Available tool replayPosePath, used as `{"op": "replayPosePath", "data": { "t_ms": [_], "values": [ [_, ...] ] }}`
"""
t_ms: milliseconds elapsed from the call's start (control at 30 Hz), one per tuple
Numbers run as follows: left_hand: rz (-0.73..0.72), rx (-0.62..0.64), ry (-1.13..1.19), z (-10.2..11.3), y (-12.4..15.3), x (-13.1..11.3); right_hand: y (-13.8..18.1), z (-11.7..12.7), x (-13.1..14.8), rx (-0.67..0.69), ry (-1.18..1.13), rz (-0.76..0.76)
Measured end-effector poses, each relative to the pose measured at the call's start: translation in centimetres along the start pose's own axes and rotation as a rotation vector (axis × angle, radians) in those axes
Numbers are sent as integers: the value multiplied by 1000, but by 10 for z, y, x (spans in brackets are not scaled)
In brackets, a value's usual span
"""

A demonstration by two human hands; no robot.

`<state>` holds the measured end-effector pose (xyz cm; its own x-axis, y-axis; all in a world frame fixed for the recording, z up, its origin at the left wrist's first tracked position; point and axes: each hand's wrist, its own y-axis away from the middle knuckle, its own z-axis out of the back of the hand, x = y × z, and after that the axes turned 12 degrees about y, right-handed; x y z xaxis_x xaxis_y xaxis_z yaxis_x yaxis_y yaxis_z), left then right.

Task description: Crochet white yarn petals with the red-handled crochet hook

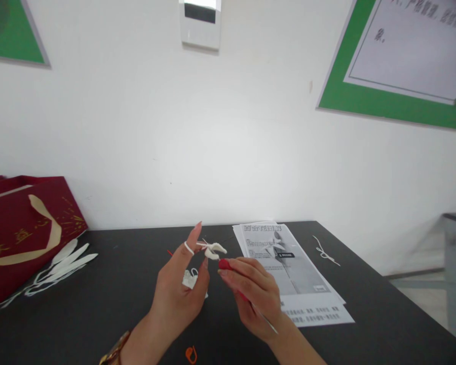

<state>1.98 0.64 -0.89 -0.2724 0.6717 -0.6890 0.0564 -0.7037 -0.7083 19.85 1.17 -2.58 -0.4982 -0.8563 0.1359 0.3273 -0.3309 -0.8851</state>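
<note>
My left hand (178, 289) is raised over the black table (99, 314), its index finger pointing up with white yarn looped round it. Its thumb and other fingers pinch a small white crocheted piece (214, 250). My right hand (256, 296) is closed on a red-handled crochet hook (225, 264), whose tip meets the white piece. The hook's thin metal end sticks out below my right wrist. More white yarn shows behind my left palm.
Printed instruction sheets (289, 268) lie right of my hands. A loose white yarn scrap (326, 253) sits further right. Several white crocheted petals (61, 266) lie left, beside a red gift bag (19, 238). An orange stitch marker (191, 355) lies near the front edge.
</note>
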Motion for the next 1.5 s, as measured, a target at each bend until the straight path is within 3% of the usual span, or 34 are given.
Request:
{"op": "replayPosePath", "data": {
  "t_ms": [100,333,600,1500],
  "values": [
    [-64,44,-83,-1,1,-2,0,1,0,2,16,0],
    [-53,-23,-198,-5,-1,0,-2,3,1,18,30,55],
    [-163,-25,-182,-7,2,0,0,2,3,51,85,68],
    [-202,-114,-281,-10,3,0,1,-1,6,54,128,111]
  ]
}}
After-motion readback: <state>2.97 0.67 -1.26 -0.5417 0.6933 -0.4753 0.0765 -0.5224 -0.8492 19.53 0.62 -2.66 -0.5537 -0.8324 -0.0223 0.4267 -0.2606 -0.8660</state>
